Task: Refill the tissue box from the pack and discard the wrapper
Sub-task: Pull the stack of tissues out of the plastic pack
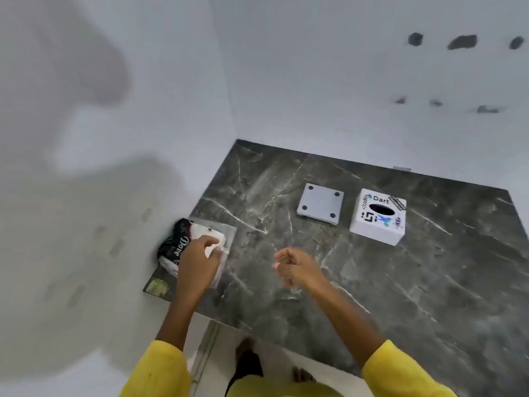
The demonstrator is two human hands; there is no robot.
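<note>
A white tissue box (378, 220) with stickers and a dark oval slot stands on the dark marble counter (372, 282), towards the back right. Its flat white base panel (320, 204), with a dot at each corner, lies just left of the box. At the counter's left edge lies a tissue pack (179, 242) in a black and clear wrapper printed "Dove". My left hand (197, 262) rests on top of the pack, fingers curled over its white tissues. My right hand (294, 266) hovers above the counter's middle, fingers loosely curled, holding nothing.
White walls meet in a corner behind the counter's left end. The right wall bears several dark marks. The counter's near edge runs across the bottom, with the floor and my feet (249, 365) below it.
</note>
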